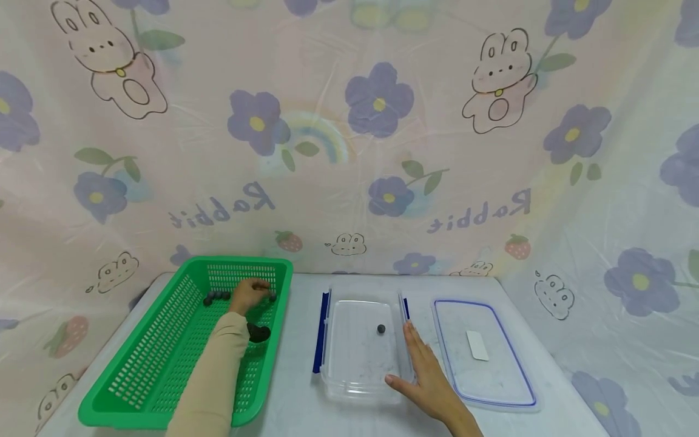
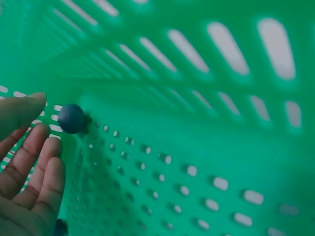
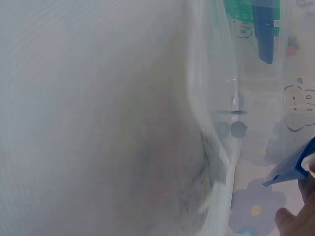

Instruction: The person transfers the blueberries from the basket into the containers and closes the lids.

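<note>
My left hand [image 1: 252, 292] reaches into the far end of a green basket [image 1: 147, 358], next to a row of small dark blue balls [image 1: 215, 295]. In the left wrist view the thumb and fingers [image 2: 37, 162] are spread beside one blue ball [image 2: 72, 118] and do not grip it. A clear plastic container [image 1: 349, 370] stands in the middle with one dark ball [image 1: 381, 329] inside. My right hand [image 1: 420, 364] lies flat against the container's right wall with straight fingers, thumb at the front corner. The same ball [image 3: 238, 129] shows through the clear wall.
The container's lid [image 1: 491, 376], blue-rimmed with a white label, lies flat to the right of my right hand. A dark lump [image 1: 259, 332] lies in the basket near my left forearm. Blue latches [image 1: 321, 331] hang on the container's sides. A patterned curtain backs the table.
</note>
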Action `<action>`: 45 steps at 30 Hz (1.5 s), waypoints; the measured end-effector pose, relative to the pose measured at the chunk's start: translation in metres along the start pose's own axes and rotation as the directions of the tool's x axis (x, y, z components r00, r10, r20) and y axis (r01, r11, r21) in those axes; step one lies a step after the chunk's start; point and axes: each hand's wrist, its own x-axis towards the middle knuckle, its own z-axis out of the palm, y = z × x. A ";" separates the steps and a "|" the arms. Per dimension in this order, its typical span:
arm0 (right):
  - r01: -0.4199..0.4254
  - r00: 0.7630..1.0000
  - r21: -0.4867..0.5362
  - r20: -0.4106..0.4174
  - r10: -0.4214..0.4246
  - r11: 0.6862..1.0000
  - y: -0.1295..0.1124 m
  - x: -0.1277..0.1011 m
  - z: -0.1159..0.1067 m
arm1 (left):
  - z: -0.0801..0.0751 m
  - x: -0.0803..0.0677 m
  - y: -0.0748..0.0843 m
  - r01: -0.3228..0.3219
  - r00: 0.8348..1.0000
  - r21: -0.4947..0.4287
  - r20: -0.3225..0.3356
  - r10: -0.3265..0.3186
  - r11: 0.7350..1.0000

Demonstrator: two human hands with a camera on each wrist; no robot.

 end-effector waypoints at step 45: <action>-0.007 1.000 0.022 0.005 0.007 1.000 0.001 0.000 0.001 | -0.012 0.002 0.001 0.036 0.976 0.007 0.213 -0.036 0.999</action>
